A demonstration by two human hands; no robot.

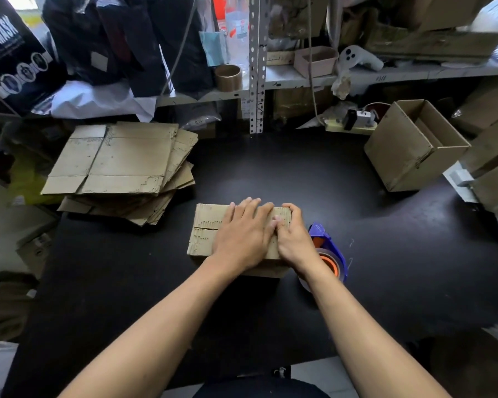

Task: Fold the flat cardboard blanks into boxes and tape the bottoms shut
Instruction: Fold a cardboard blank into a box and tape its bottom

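Observation:
A brown cardboard box [206,229] stands on the black table [385,254] with its folded flaps facing up. My left hand [243,237] lies flat on those flaps, fingers straight, pressing them down. My right hand [291,238] rests on the box's right end, its fingers curled over the far right edge and its thumb lying on the top. A blue tape dispenser [332,254] with an orange core sits on the table just right of the box, partly behind my right wrist. A stack of flat cardboard blanks [121,162] lies at the left.
An open-topped folded box [408,150] stands at the right rear of the table. More cartons [495,179] crowd the right edge. A metal shelf post [256,64] and cluttered shelves run along the back, with a brown tape roll [228,78] on the shelf.

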